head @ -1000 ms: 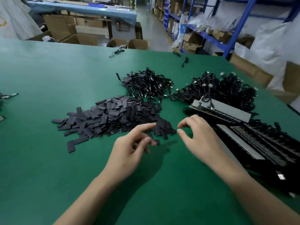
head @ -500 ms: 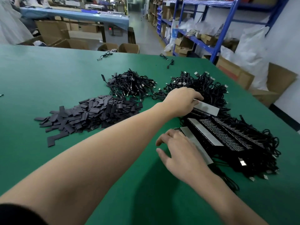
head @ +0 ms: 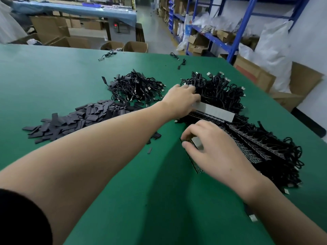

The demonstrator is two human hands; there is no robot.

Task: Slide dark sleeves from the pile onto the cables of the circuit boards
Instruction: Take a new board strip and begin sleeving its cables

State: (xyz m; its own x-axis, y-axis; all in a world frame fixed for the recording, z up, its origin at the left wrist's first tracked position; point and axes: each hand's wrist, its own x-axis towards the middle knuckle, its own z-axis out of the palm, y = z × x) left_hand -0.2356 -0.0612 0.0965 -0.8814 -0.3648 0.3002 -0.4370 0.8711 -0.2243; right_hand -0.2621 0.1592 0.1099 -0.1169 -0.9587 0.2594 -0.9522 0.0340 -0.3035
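Right grip (head: 212,152), fingers curled, pinches the left end of the nearest board strip (head: 195,145). Left grip (head: 182,101), arm crossed over, lies curled on the left end of the top board strip (head: 215,111); hold not determinable. At least four strips fan out, long axes running centre to lower right, with cables (head: 217,89) massed behind; one sleeve pile (head: 79,119) lies left of centre on the worktop (head: 53,76), one loose cable heap (head: 138,89) above it.

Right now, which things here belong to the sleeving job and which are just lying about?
Job: pile of dark sleeves; circuit boards with their cables.
Lying about: stray cables at the far edge; cardboard boxes; blue shelving.
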